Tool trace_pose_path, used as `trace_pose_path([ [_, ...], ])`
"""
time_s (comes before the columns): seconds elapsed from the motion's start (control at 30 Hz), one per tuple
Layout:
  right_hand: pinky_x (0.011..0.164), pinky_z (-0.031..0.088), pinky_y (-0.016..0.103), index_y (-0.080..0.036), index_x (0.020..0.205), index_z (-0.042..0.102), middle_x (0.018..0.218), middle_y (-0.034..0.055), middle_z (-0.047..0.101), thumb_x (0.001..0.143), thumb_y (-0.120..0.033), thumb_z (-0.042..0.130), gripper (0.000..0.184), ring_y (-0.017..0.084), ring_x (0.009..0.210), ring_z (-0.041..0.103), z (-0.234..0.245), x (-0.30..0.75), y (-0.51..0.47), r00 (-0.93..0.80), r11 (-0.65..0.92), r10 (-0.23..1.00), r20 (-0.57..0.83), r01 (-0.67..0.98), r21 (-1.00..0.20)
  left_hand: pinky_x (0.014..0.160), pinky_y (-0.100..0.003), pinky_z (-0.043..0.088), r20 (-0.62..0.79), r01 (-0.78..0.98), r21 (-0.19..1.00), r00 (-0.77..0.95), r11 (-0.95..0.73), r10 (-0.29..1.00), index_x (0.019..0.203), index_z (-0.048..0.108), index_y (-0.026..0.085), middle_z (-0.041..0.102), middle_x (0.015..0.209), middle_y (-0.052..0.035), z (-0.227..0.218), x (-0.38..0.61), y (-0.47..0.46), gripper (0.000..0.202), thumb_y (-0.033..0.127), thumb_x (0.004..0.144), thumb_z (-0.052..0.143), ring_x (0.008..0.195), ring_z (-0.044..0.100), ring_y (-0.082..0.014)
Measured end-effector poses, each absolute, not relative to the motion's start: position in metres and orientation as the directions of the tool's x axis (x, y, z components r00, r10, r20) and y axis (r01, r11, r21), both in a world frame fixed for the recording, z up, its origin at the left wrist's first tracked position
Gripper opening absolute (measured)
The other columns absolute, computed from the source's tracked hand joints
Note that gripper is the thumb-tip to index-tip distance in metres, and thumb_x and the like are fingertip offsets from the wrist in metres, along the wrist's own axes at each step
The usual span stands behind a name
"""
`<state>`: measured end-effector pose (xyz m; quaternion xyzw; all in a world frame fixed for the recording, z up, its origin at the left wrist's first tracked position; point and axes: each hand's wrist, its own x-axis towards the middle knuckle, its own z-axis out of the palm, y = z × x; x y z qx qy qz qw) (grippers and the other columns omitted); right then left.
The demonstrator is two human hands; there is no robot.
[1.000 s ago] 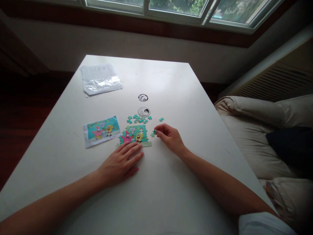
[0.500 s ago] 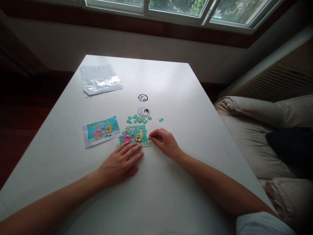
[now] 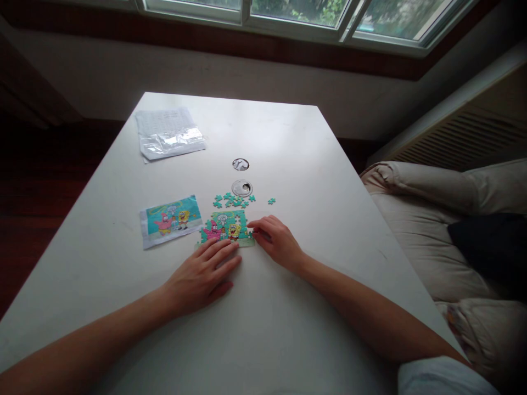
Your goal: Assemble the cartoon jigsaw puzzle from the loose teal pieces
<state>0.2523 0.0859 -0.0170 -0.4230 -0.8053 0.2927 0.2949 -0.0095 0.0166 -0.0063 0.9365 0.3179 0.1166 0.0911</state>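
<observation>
A partly joined jigsaw puzzle with cartoon figures on a green ground lies flat on the white table. My left hand rests palm down, fingers stretched out, with its fingertips on the puzzle's lower edge. At the puzzle's right edge, my right hand has thumb and index finger around a small puzzle piece, which they partly hide. Just beyond the puzzle, several loose green pieces are scattered, and a small loose clump sits apart to the right. Left of the puzzle is a printed picture sheet showing the same figures.
A clear plastic bag with papers lies at the table's far left. Two round cable holes, the nearer with a metal cover, are set in the white table. A beige sofa stands to the right, below a window.
My right index finger has shifted slightly up and left over the puzzle's right edge, with the thumb staying by the small piece. My left hand has not moved.
</observation>
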Motion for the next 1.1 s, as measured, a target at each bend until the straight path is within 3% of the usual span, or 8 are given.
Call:
trace_pose_path([
  [0.47,0.087,0.046,0.038,-0.027,0.113,0.071,0.098,0.0074,0.066,0.096,-0.016,0.053,0.027,0.022,0.095,0.055,-0.0175,0.2567,0.0896,-0.596,0.571,0.772,0.222,0.496,-0.654,0.119,-0.054,0.035,0.158,0.571,0.227,0.778,-0.789,0.609,0.144,0.051,0.019,0.043,0.157,-0.0135,-0.0071,-0.0097,0.017,0.047,0.035,0.099,0.053,0.144,0.04,-0.0319],
  [0.73,0.072,0.049,0.027,-0.023,0.099,0.07,0.088,0.0017,0.068,0.093,-0.023,0.06,0.012,0.014,0.077,0.06,-0.0202,0.2553,0.0871,-0.375,0.317,0.917,0.139,0.468,-0.825,0.119,-0.055,0.036,0.142,0.578,0.21,0.78,-0.788,0.61,0.143,0.052,0.018,0.043,0.157,-0.0141,-0.0064,-0.0092,0.0166,0.046,0.035,0.1,0.052,0.144,0.04,-0.0328],
  [1.1,0.073,0.047,0.028,-0.023,0.089,0.068,0.084,0.0014,0.064,0.088,-0.014,0.064,0.009,0.016,0.081,0.058,-0.0187,0.2514,0.0874,-0.375,0.363,0.91,0.179,0.509,-0.781,0.118,-0.056,0.036,0.162,0.572,0.225,0.776,-0.789,0.609,0.143,0.053,0.018,0.044,0.156,-0.0149,-0.0073,-0.0093,0.0167,0.047,0.034,0.099,0.053,0.143,0.041,-0.033],
])
